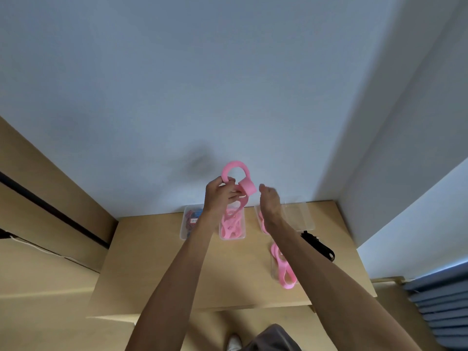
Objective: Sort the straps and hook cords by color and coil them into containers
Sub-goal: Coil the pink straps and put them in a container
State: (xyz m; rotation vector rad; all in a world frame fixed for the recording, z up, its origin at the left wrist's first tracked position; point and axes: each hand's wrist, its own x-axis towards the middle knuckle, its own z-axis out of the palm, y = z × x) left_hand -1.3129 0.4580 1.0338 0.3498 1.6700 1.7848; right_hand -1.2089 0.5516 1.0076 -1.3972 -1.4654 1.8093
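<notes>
My left hand (219, 192) holds a pink strap (236, 182) raised above the table, its fingers curled round the strap's loops, and the strap's free end hangs down toward a clear container (243, 231) with pink straps coiled inside. My right hand (269, 201) hovers just right of the strap with relaxed fingers, holding nothing. Another pink strap (283, 271) lies loose on the wooden table (177, 274) under my right forearm. A black strap (319, 245) lies at the table's right side.
A clear container (186, 224) with red and blue straps stands left of the pink one. Another clear container (300, 215) stands at the back right by the wall. Wooden furniture stands to the left, a blue curtain at lower right.
</notes>
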